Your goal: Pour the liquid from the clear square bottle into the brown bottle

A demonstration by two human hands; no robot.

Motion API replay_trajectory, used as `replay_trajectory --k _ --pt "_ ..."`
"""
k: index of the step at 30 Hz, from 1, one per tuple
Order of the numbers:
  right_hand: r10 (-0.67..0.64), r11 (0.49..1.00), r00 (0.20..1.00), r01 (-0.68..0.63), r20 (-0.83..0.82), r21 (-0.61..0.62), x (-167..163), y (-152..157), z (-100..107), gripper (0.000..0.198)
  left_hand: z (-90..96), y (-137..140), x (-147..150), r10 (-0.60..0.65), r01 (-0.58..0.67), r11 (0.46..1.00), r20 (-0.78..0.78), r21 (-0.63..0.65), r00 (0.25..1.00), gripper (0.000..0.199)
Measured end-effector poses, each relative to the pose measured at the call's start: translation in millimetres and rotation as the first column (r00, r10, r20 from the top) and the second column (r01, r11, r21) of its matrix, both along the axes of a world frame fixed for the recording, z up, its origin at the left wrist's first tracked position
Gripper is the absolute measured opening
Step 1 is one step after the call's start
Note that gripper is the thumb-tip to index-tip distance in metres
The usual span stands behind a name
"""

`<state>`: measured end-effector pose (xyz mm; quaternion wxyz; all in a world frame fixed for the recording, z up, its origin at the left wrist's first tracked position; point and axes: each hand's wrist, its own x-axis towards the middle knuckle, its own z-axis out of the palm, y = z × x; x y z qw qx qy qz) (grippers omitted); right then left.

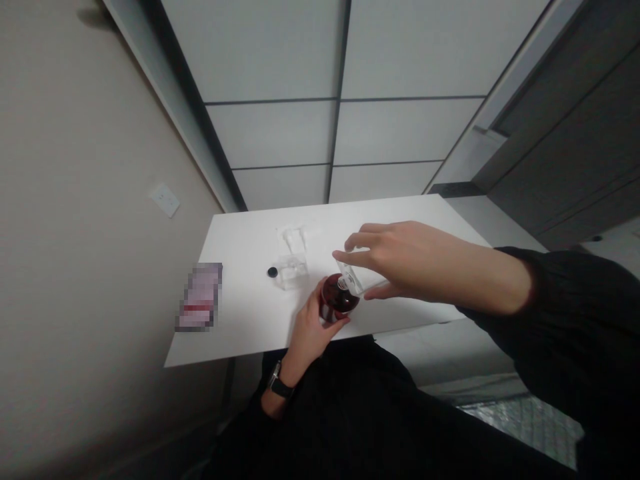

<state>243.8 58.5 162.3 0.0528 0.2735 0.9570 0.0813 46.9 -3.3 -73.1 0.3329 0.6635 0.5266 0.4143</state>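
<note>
Near the front edge of the desk point(240, 333), the left hand point(313, 330) wraps around a dark red jar point(337, 300) while the right hand point(400, 260) pinches a clear bottle point(356, 279) tipped over it; both look like slippery, breakable glass, best held by the sides.

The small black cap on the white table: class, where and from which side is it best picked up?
Pinch the black cap across its rim, coming straight down from above. It looks low, round and flat on the table, so only its edge offers a grip. It lies apart from the clear containers to its right, with open table on its left.
</note>
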Motion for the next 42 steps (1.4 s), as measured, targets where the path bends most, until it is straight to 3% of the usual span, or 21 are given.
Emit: replay_trajectory --k 17,29,42 --pt "-0.005 1.0 0.997 0.005 0.072 0.005 -14 -4 7 0.051 0.9 2 0 -0.005 0.007 0.999 0.025 -0.052 1.0 0.092" --pt "-0.063 0.998 0.976 0.061 0.206 0.014 -39 -13 21 0.022 -2.2 3 -1 -0.029 0.035 0.998 0.102 -0.056 0.994 0.09" --pt "-0.046 0.999 0.976 0.045 0.214 0.009 -49 -12 21 0.019 5.7 2 2 -0.01 0.034 0.99 0.172 -0.137 0.985 0.091"
